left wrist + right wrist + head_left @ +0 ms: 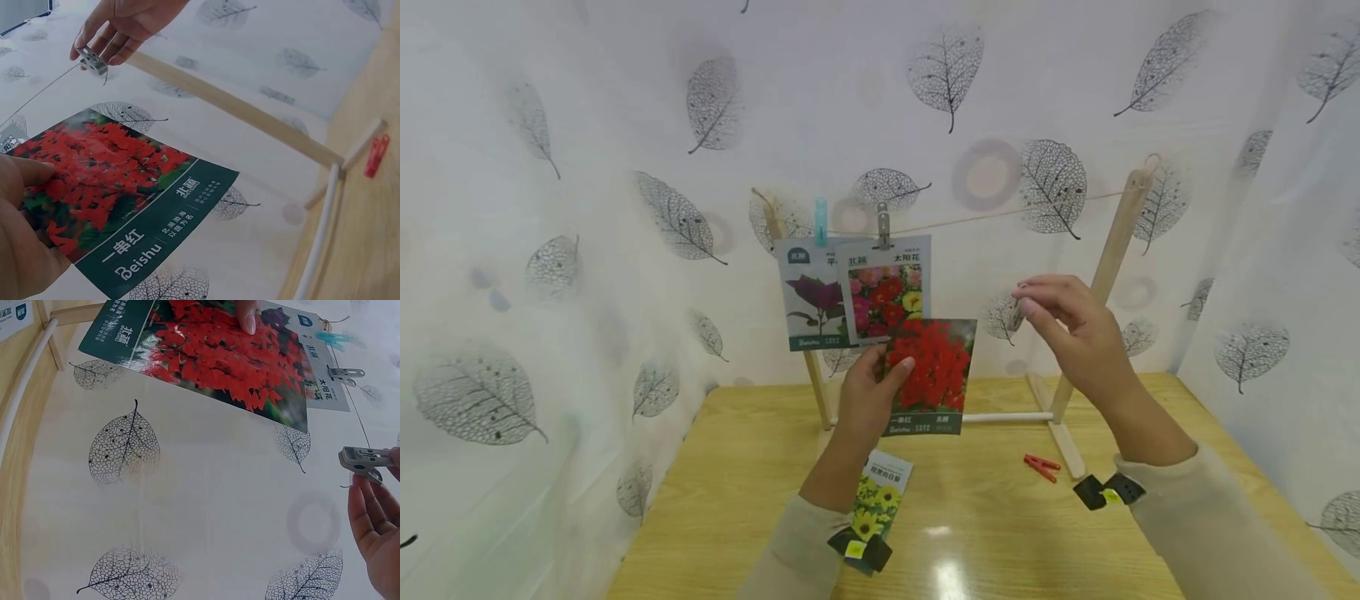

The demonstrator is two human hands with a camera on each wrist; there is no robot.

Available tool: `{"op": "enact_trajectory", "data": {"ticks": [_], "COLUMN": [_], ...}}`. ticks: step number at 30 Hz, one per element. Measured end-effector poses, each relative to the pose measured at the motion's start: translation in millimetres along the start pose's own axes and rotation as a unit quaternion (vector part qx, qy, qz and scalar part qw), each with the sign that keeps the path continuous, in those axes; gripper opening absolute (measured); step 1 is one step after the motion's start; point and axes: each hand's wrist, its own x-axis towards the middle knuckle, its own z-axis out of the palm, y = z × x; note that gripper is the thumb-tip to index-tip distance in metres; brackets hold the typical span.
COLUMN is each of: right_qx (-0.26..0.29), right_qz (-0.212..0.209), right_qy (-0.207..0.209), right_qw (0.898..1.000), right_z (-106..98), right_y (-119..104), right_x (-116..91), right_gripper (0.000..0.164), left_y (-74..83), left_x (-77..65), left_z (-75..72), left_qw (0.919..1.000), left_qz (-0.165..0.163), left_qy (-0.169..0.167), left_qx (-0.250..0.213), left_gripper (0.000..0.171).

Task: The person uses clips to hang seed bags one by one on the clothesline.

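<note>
My left hand (868, 392) grips a seed packet with red flowers (932, 371) by its left side, thumb across the front. Between thumb and fingers my right hand (1078, 333) pinches a grey clothespin (365, 459), held right of the packet and below the string (985, 218). On the string hang two other packets: one with a purple-leaved plant (811, 292) under a blue clothespin (821, 221), and one with mixed flowers (887, 292) under a grey clothespin (883, 225). The mixed-flower packet partly overlaps the purple one.
A wooden frame with a right post (1120, 237) and a white crossbar (1007, 417) carries the string. On the table (985, 508) lie a red clothespin (1041, 467) and a yellow-flower packet (880, 496), partly hidden by my left forearm. A leaf-print curtain (625, 100) hangs behind.
</note>
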Motion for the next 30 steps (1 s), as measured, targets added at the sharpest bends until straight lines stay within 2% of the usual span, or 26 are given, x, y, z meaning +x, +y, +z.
{"op": "enact_trajectory", "data": {"ticks": [11, 22, 30], "right_qx": [-0.031, -0.031, -0.034], "right_qz": [-0.016, -0.024, -0.034], "right_qy": [0.003, 0.009, 0.009], "right_qw": [0.999, 0.999, 0.999], "right_z": [-3, -3, -4], "right_y": [-2, -9, -11], "right_x": [11, 23, 29], "right_gripper": [0.021, 0.026, 0.028], "left_y": [7.3, 8.1, 8.9], "left_x": [2.2, 5.5, 8.1], "left_z": [6.4, 7.2, 8.4], "left_qw": [0.999, 0.9996, 0.9996], "left_qz": [-0.001, 0.017, 0.011], "left_qy": [-0.004, -0.009, -0.005], "left_qx": [-0.046, -0.023, -0.027], "left_gripper": [0.031, 0.027, 0.028]}}
